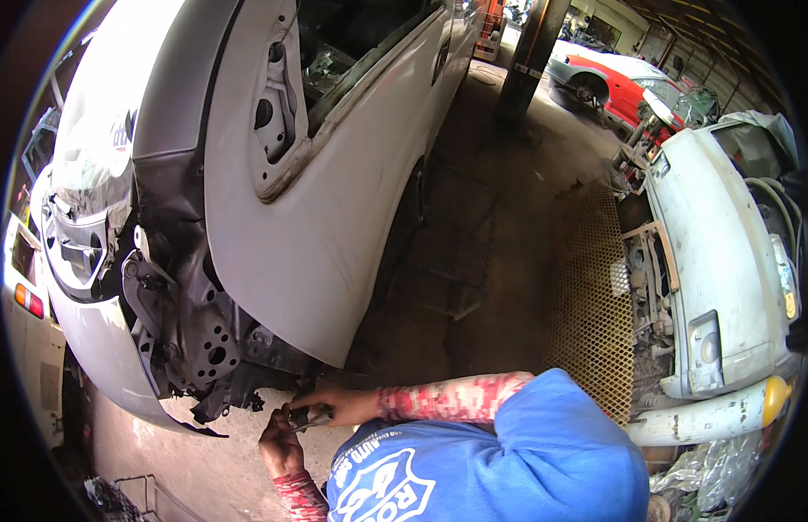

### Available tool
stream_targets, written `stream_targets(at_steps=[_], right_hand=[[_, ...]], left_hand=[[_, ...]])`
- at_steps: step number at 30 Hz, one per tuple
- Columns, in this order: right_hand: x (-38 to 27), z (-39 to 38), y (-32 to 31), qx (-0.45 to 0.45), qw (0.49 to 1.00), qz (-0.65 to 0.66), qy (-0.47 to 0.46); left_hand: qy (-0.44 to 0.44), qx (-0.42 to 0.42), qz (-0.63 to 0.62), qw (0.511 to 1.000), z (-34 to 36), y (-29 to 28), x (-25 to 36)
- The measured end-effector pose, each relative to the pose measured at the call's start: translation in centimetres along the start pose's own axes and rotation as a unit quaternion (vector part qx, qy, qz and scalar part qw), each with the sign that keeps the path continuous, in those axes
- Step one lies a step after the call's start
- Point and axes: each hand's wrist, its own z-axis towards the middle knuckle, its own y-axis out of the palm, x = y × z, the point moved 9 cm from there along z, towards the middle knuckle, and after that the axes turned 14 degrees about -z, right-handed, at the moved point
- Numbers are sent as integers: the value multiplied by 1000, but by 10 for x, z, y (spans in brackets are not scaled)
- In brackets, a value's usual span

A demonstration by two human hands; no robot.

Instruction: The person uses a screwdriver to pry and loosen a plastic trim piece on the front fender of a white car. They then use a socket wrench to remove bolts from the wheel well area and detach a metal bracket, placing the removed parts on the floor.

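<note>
My left hand (pixel 280 442) is closed, low beside the torn front end of a white vehicle. Just right of it, my right hand (pixel 345 404) has its fingers bent round something by the lower tip of the white fender (pixel 300 235). Between the two hands shows a small grey, metal-looking piece (pixel 310 418), too small and half hidden to name. Both forearms wear red-and-white patterned sleeves. Right above the hands are the bare dark metal structure (pixel 214 348) with round holes and ragged black edges (pixel 230 400) of the vehicle's front.
The loose-edged white bumper (pixel 117 365) curves down at left. Along the right lie a rusty yellowish mesh panel (pixel 591 296), a pale vehicle body section (pixel 721 252) and a white cylinder with a yellow end (pixel 708 418). A dark post (pixel 530 65) and a red-and-white car (pixel 608 83) stand farther back.
</note>
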Motion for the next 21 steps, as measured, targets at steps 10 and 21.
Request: stream_targets(at_steps=[10, 21], right_hand=[[65, -55, -23, -131, 964, -20, 231], [63, 0, 29, -56, 975, -187, 105]], left_hand=[[98, -76, 319, 939, 18, 93, -31], [192, -162, 322, 913, 22, 112, -51]])
